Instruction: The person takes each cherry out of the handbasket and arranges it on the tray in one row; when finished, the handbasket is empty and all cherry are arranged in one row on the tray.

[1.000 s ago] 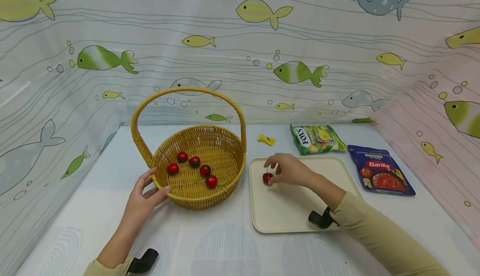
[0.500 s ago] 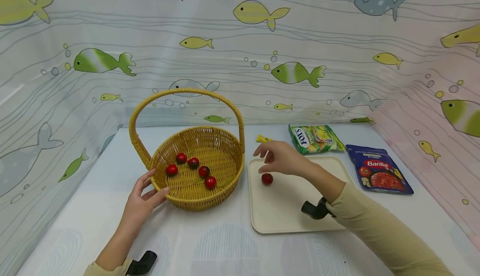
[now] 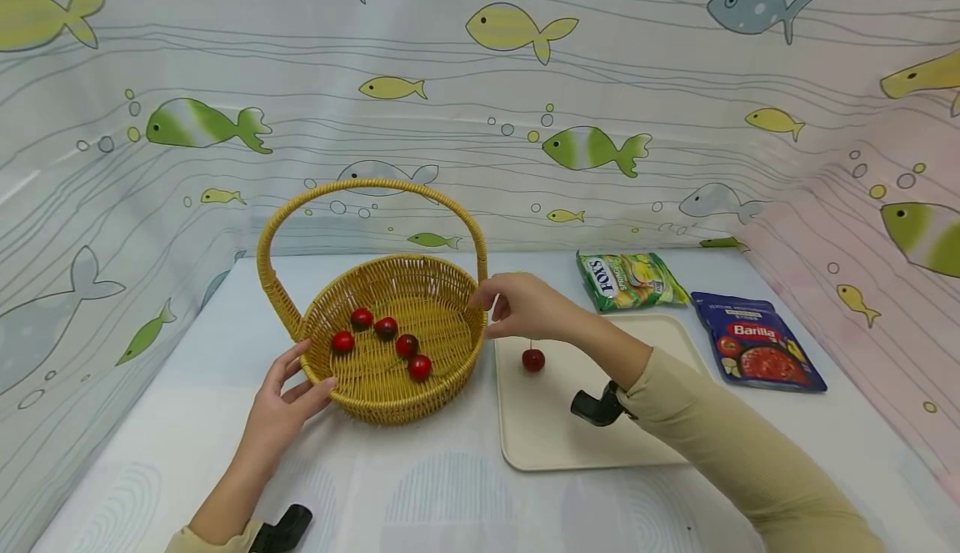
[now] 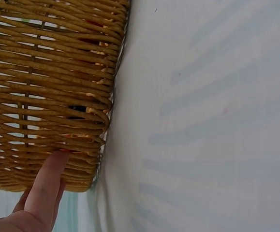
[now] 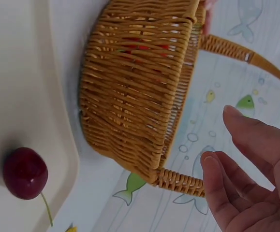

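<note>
Nearest me, the left hand (image 3: 281,403) rests with straight fingers against the front wall of the wicker basket (image 3: 390,390), holding nothing. Four cherries (image 3: 386,342) lie inside it. Just right of the basket sits a cream tray (image 3: 555,436) on the pale surface (image 3: 450,495), with a single cherry (image 3: 533,360) near its left edge. Above that, the right hand (image 3: 525,307) hovers empty by the basket's right rim, fingers loosely spread. Further back lie a green sweets packet (image 3: 628,279) and a blue Barilla pouch (image 3: 756,341).
</note>
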A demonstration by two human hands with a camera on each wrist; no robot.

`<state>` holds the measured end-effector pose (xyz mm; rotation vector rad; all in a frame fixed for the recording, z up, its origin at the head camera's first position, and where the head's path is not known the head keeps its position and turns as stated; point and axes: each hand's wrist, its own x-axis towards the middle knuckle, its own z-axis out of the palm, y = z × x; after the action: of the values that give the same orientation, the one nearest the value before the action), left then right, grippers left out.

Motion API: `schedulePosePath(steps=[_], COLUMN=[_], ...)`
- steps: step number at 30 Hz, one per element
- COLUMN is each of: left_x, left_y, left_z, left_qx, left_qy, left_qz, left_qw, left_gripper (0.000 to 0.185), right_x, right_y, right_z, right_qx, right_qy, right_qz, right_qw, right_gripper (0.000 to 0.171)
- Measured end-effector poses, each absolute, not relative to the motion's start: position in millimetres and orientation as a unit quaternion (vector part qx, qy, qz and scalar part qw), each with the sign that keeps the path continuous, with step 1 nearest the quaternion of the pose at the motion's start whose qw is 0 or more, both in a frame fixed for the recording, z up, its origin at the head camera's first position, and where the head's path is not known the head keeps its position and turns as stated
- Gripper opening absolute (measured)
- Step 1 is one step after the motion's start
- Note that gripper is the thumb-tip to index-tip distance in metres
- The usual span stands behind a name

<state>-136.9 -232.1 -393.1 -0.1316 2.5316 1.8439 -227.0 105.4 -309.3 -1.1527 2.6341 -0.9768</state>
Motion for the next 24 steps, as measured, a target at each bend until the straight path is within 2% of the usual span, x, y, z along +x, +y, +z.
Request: schedulePosePath(steps=[24], left_x=[-137], left_y=[-231], left_z=[-394], left_qx=[-0.047], left_qy=[0.805], left_qz=[0.591], left_qw=[-0.001], left_gripper=[0.074], right_x=[-250], right_y=[34], right_z=[-302], right_qx=[-0.435], right_qy=[0.842], right_qz=[-0.296], right_qw=[0.121], right_gripper=[0.03])
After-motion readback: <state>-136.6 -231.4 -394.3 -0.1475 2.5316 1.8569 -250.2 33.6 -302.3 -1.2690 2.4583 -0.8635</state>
